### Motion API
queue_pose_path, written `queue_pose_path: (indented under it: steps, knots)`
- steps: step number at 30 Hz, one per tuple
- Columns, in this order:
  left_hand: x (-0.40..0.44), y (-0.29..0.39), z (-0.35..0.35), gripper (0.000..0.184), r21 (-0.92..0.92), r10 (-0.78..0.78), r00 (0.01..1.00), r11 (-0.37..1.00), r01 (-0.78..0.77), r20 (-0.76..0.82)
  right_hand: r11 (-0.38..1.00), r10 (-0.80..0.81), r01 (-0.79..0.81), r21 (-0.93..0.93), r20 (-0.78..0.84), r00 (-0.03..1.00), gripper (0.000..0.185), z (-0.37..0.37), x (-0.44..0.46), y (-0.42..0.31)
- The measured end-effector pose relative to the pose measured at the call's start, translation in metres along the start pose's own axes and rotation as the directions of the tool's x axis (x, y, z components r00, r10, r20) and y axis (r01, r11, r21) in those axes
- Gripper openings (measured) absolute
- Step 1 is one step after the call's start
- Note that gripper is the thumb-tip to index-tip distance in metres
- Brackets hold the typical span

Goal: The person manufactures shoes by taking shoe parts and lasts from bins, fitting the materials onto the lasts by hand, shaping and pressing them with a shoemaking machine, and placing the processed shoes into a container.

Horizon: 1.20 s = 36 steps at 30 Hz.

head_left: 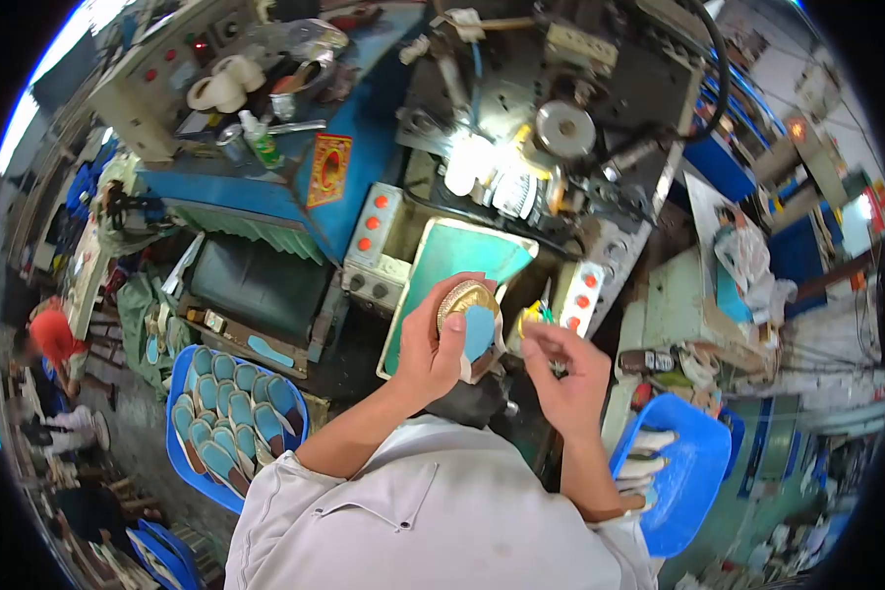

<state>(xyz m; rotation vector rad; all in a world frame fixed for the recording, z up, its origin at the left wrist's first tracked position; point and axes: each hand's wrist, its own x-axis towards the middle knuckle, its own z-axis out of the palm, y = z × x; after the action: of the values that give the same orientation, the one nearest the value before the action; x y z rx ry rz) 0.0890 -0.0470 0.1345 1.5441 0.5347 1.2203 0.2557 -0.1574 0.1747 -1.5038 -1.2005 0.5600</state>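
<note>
My left hand (429, 349) is wrapped round a shoe (479, 332), thumb pressed on its edge. The shoe has a light blue sole-shaped piece and a ribbed gold part along its upper side. Close by on the right, my right hand (572, 382) has its fingers closed on a small yellow-handled tool (529, 317). Bits of green and a thin pointed end show by it; its exact kind is not clear. The tool is near the shoe's right side; whether they touch, I cannot tell. Behind the shoe lies a green-lined tray (403, 324).
A lit machine (516, 187) with red-button panels (582, 295) stands ahead. A blue basket (175, 454) full of blue-insoled shoes (228, 405) is at left. Another blue basket (693, 472) at right holds pale shoe pieces. A person in red (57, 334) is far left.
</note>
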Motion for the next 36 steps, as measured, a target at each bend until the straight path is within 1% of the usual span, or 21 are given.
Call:
queue_pose_path:
  steps: [1,3,5,6,9,13,16,19,20,21,23,26,27,29,30,31,32,33,34,35,36]
  knots:
    - [-0.001,0.002,0.003,0.044,0.069,0.041,0.998,0.997,-0.044,0.044,0.997,-0.048,0.048,0.060,-0.011,0.999,0.032,-0.003,0.006,-0.014]
    - [-0.002,0.015,0.014,0.042,0.153,0.056,0.993,0.986,-0.072,0.106,0.988,-0.155,0.155,0.016,0.003,0.988,0.038,-0.008,0.012,-0.036]
    - [-0.005,0.020,0.020,0.043,0.238,0.041,0.982,0.968,-0.085,0.185,0.980,-0.178,0.183,-0.083,0.060,0.982,0.039,-0.012,0.012,-0.039]
    - [-0.008,0.017,0.025,0.047,0.254,0.099,0.975,0.956,-0.148,0.197,0.971,-0.190,0.201,-0.129,0.095,0.977,0.040,-0.014,0.011,-0.041]
    - [-0.013,0.017,0.035,0.048,0.305,0.187,0.955,0.918,-0.254,0.232,0.988,-0.086,0.097,-0.118,0.097,0.992,0.040,-0.018,0.003,-0.044]
    - [-0.015,0.014,0.036,0.046,0.309,0.217,0.944,0.906,-0.290,0.249,0.947,-0.184,0.179,-0.267,0.009,0.983,0.035,-0.012,-0.003,-0.043]
    - [-0.010,0.015,0.025,0.045,0.197,0.223,0.936,0.939,-0.281,0.273,0.988,-0.094,0.111,-0.106,0.152,0.984,0.035,-0.028,0.005,-0.031]
    - [-0.011,0.021,0.012,0.047,0.053,0.188,0.954,0.977,-0.205,0.234,0.939,-0.331,0.344,-0.004,0.263,0.906,0.035,-0.018,0.019,-0.024]
    - [-0.012,0.023,0.011,0.045,0.041,0.177,0.955,0.980,-0.192,0.236,0.943,-0.333,0.311,0.121,0.277,0.901,0.037,-0.006,0.017,-0.008]
    - [-0.015,0.023,0.009,0.044,0.088,0.178,0.956,0.975,-0.203,0.234,0.930,-0.338,0.277,0.240,0.272,0.901,0.041,0.005,0.015,-0.002]
    - [-0.020,0.021,0.005,0.042,0.185,0.182,0.956,0.956,-0.226,0.231,0.899,-0.412,0.346,0.269,0.250,0.876,0.047,0.017,0.016,0.009]
    - [-0.022,0.023,0.009,0.039,0.289,0.250,0.949,0.910,-0.298,0.191,0.878,-0.439,0.372,0.302,0.199,0.876,0.049,0.028,0.014,0.011]
    - [-0.027,0.023,0.011,0.038,0.334,0.253,0.946,0.890,-0.309,0.202,0.872,-0.431,0.357,0.334,0.182,0.884,0.048,0.031,0.010,0.016]
    - [-0.027,0.026,0.015,0.035,0.390,0.224,0.961,0.880,-0.271,0.162,0.857,-0.433,0.363,0.366,0.131,0.892,0.045,0.030,0.010,0.021]
    - [-0.029,0.026,0.016,0.035,0.414,0.210,0.965,0.874,-0.256,0.155,0.868,-0.407,0.348,0.355,0.106,0.907,0.039,0.028,0.011,0.016]
    - [-0.031,0.026,0.018,0.035,0.425,0.200,0.966,0.869,-0.252,0.162,0.861,-0.405,0.315,0.399,0.163,0.900,0.042,0.028,0.013,0.015]
    - [-0.035,0.021,0.019,0.037,0.429,0.167,0.979,0.881,-0.201,0.116,0.858,-0.400,0.287,0.425,0.205,0.893,0.045,0.024,0.016,0.016]
    - [-0.034,0.020,0.019,0.040,0.423,0.113,0.986,0.893,-0.153,0.120,0.862,-0.390,0.264,0.433,0.232,0.891,0.048,0.015,0.016,0.019]
    - [-0.033,0.024,0.023,0.041,0.394,0.058,0.992,0.914,-0.099,0.116,0.848,-0.402,0.279,0.451,0.205,0.892,0.055,0.011,0.011,0.025]
    - [-0.027,0.028,0.035,0.051,0.344,0.071,0.989,0.932,-0.111,0.127,0.837,-0.409,0.292,0.464,0.174,0.896,0.070,0.006,0.006,0.031]
    - [-0.020,0.033,0.045,0.063,0.447,0.142,0.968,0.866,-0.221,0.205,0.852,-0.404,0.333,0.404,0.103,0.909,0.088,-0.006,-0.002,0.034]
